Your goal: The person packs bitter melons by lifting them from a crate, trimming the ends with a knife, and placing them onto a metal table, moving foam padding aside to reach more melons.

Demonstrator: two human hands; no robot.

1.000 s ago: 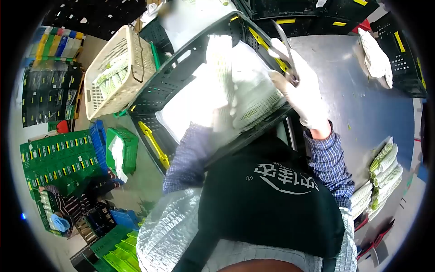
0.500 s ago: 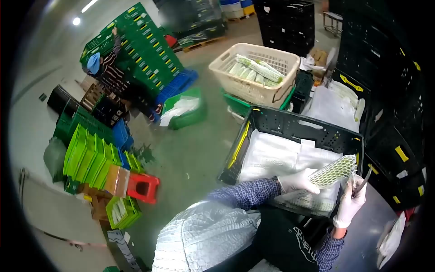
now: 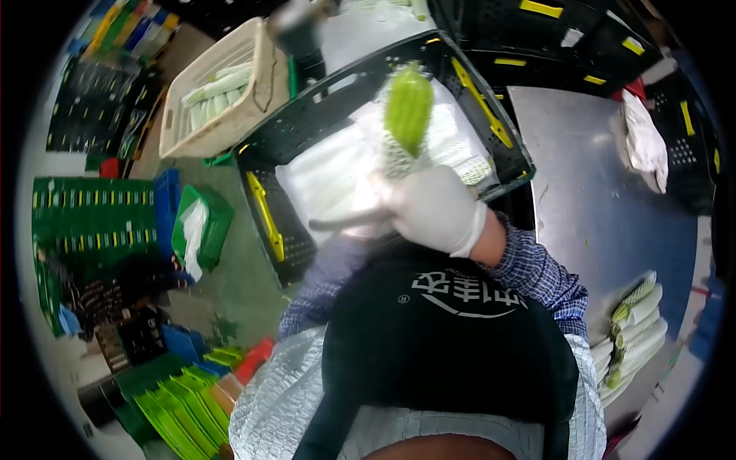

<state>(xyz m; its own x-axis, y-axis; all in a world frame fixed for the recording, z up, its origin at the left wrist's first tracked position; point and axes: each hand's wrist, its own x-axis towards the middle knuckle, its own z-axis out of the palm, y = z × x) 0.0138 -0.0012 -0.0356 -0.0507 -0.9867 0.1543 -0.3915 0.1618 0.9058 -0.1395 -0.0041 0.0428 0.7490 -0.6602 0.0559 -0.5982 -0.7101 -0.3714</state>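
Observation:
A bright green gourd [image 3: 409,110], its white foam net pushed down around its lower part, stands out above my hands. My left hand [image 3: 369,227], smeared by motion and partly covered, is closed at the netted lower end. In front of it, my right hand [image 3: 435,211], in a white glove, is closed around a dark, narrow knife-like tool [image 3: 345,221] that points left. Beneath the hands is a black crate [image 3: 307,119] lined with white sheet [image 3: 314,172]; netted gourds [image 3: 474,170] lie at its right side.
A beige basket [image 3: 172,130] of netted gourds stands left of the crate. On the right is a metal table [image 3: 571,184] with a white cloth-like bundle [image 3: 644,142] and several netted gourds [image 3: 636,333]. Stacked black crates [image 3: 529,38] rise behind. A green tub [image 3: 218,222] sits on the floor.
My view has turned right and down. The gourd, fully netted before, now shows its bare green upper part. Both hands have come together close to my body.

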